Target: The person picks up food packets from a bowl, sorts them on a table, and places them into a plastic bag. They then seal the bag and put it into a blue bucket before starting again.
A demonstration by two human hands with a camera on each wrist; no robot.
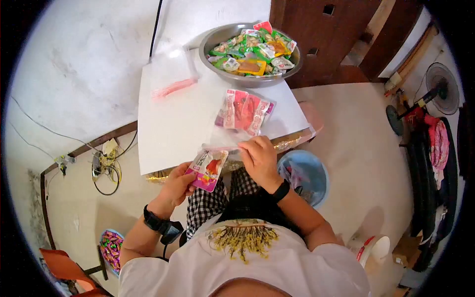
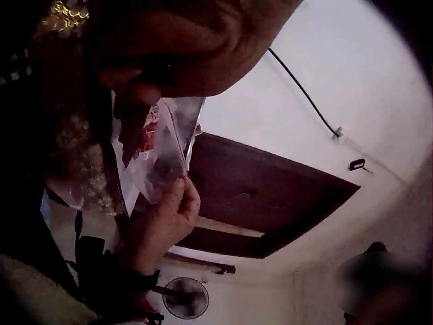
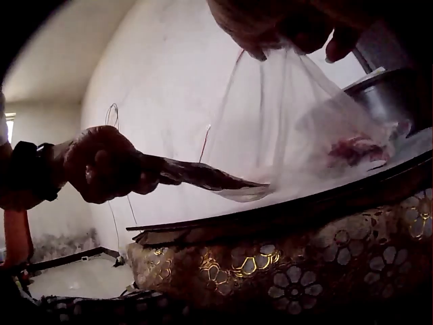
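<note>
A flat purple-and-white snack packet (image 1: 210,167), printed with a picture of food, is pinched between the thumb and fingers of my left hand (image 1: 177,187). Its far end reaches the mouth of a clear plastic bag (image 1: 221,134). My right hand (image 1: 262,161) pinches the bag's edge; in the right wrist view the film (image 3: 264,115) is pulled up and the packet (image 3: 203,175) points in under it. Deeper in the bag lie red-and-white packets (image 1: 241,111) with some purple beside them. The left wrist view is dark, with the right hand (image 2: 162,223) at the bag's edge.
On the white table (image 1: 168,128) stands a metal bowl (image 1: 208,64) heaped with green, yellow and red packets. Clear bags with pink edges (image 1: 173,86) lie left of it. A blue bucket (image 1: 324,178) is below right; a basin (image 1: 102,245) of purple packets sits lower left.
</note>
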